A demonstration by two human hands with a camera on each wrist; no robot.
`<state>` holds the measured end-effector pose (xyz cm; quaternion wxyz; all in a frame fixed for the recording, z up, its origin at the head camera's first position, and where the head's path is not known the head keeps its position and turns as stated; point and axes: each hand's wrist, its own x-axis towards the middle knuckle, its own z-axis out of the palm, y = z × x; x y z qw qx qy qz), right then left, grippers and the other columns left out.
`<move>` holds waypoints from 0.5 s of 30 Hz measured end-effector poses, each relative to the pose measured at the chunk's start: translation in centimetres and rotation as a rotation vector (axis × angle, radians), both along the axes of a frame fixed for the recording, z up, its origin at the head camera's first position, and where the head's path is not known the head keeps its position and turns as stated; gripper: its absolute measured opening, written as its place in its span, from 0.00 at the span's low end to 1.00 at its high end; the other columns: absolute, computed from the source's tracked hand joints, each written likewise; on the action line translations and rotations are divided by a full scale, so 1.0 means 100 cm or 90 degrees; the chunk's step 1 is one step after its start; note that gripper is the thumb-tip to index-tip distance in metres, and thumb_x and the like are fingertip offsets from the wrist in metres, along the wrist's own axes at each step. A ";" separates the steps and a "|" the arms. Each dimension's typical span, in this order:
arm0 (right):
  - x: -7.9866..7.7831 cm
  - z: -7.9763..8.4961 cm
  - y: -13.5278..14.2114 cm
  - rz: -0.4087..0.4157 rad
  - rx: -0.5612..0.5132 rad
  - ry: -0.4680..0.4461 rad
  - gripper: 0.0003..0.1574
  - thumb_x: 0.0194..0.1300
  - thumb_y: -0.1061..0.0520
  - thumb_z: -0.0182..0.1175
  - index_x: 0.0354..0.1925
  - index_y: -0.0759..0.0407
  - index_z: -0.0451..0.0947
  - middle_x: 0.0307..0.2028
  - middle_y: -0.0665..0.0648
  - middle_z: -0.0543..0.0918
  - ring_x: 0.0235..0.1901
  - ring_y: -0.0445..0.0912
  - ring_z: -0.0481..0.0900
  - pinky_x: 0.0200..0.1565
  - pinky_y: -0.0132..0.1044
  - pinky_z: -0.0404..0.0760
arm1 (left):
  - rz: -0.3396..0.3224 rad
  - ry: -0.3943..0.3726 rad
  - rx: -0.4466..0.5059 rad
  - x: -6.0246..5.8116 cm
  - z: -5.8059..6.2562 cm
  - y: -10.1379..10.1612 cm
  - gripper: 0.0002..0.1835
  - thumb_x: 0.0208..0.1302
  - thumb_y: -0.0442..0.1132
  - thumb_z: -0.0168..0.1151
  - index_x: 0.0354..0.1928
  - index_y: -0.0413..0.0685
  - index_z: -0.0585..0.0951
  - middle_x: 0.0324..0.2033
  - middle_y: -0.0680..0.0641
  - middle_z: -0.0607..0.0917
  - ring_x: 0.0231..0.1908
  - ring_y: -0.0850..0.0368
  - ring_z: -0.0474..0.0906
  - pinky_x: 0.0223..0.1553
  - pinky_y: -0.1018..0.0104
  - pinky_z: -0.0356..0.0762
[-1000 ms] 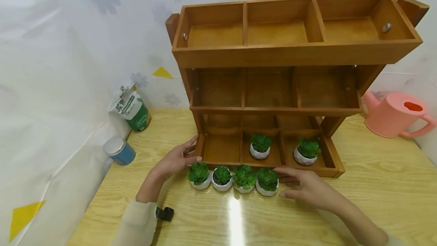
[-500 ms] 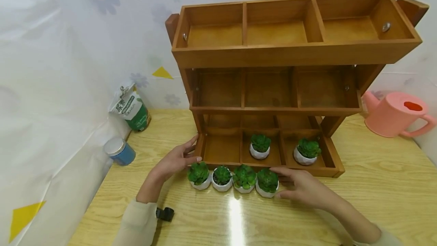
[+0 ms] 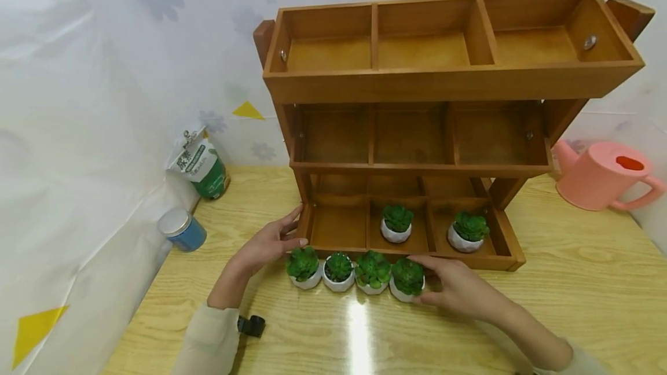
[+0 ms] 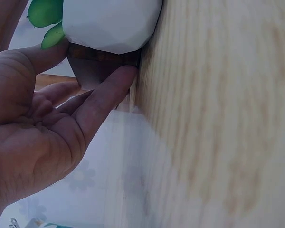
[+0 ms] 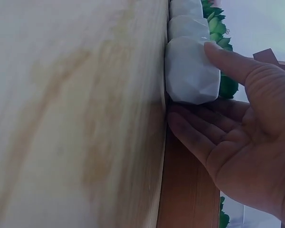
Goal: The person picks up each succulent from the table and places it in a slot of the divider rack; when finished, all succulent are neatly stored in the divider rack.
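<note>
Four-sided wooden compartments make up a three-tier plant shelf (image 3: pixel 458 84). At its lower left front corner rests my left hand (image 3: pixel 268 242), fingers along the side panel and thumb at the front; in the left wrist view the fingers (image 4: pixel 102 95) lie fairly straight against the wood. Several succulents in white faceted pots stand in a row before the bottom tier. My right hand (image 3: pixel 461 291) holds the rightmost potted succulent (image 3: pixel 408 276), thumb on the near side of its white pot (image 5: pixel 192 71), other fingers at its right and behind. The leftmost potted succulent (image 3: pixel 304 265) is beside my left thumb.
Two more potted succulents sit in the bottom tier, one in the middle compartment (image 3: pixel 397 224), one in the right compartment (image 3: pixel 469 231). A pink watering can (image 3: pixel 599 178) stands at right. A blue jar (image 3: pixel 183 230) and a clipped green-and-white bag (image 3: pixel 204 166) stand at left.
My right hand has moved slightly left, its thumb and fingers closing in around the rightmost pot. My left hand has stayed at the shelf corner.
</note>
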<state>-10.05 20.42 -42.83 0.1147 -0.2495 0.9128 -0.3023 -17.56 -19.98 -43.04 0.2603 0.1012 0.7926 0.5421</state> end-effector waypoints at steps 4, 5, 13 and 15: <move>0.001 0.000 -0.001 0.002 0.018 0.026 0.48 0.58 0.33 0.72 0.68 0.58 0.74 0.60 0.57 0.83 0.45 0.39 0.83 0.45 0.38 0.84 | 0.000 -0.001 0.003 0.000 0.000 0.000 0.45 0.74 0.42 0.61 0.82 0.67 0.45 0.80 0.36 0.51 0.76 0.36 0.58 0.65 0.43 0.74; 0.002 0.001 -0.001 0.003 0.022 0.033 0.48 0.58 0.34 0.72 0.68 0.57 0.75 0.60 0.56 0.83 0.45 0.38 0.83 0.45 0.38 0.84 | 0.000 -0.001 0.004 0.000 0.000 0.000 0.45 0.74 0.42 0.61 0.82 0.67 0.45 0.80 0.35 0.51 0.76 0.36 0.58 0.65 0.43 0.74; 0.004 0.006 0.002 -0.010 -0.015 0.015 0.46 0.58 0.36 0.73 0.67 0.57 0.75 0.59 0.56 0.84 0.47 0.43 0.87 0.44 0.36 0.86 | 0.002 0.001 0.003 0.000 0.000 0.000 0.45 0.74 0.42 0.61 0.82 0.67 0.46 0.79 0.35 0.51 0.75 0.36 0.59 0.64 0.43 0.75; 0.005 0.007 0.003 -0.016 -0.027 0.011 0.46 0.58 0.37 0.73 0.67 0.57 0.75 0.57 0.55 0.85 0.47 0.43 0.87 0.44 0.35 0.86 | 0.003 0.001 0.002 0.000 0.001 0.001 0.44 0.74 0.41 0.61 0.82 0.67 0.46 0.79 0.35 0.52 0.75 0.36 0.60 0.64 0.43 0.75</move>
